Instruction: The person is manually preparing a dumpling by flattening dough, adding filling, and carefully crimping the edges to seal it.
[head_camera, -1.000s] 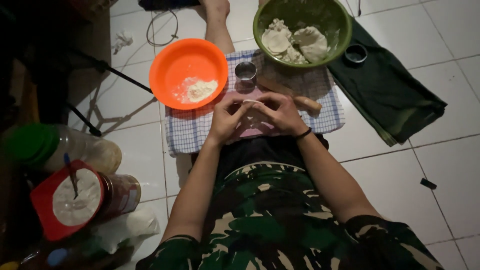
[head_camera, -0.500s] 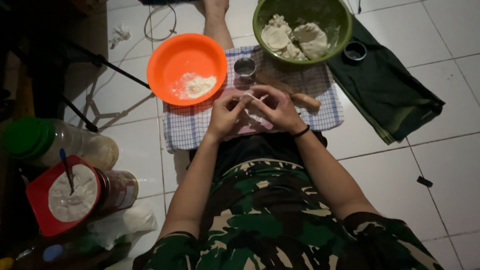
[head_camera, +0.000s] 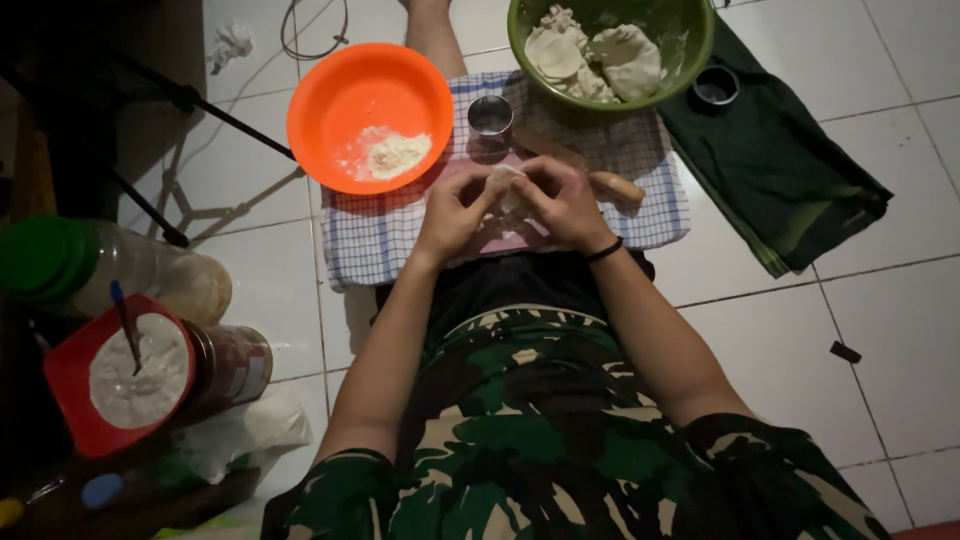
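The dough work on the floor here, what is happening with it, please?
A person sits on the tiled floor and pinches a small piece of dough between the left hand and the right hand, over a checked cloth. A wooden rolling pin lies just behind the hands. An orange bowl holds a little filling, a green bowl holds more dough pieces, and a small metal cup stands between them.

Well left of the left hand (head_camera: 455, 212), nearer the person, lie a clear plastic jar (head_camera: 130, 275) with a green lid and a red-lidded jar (head_camera: 230, 365) with a dark label.
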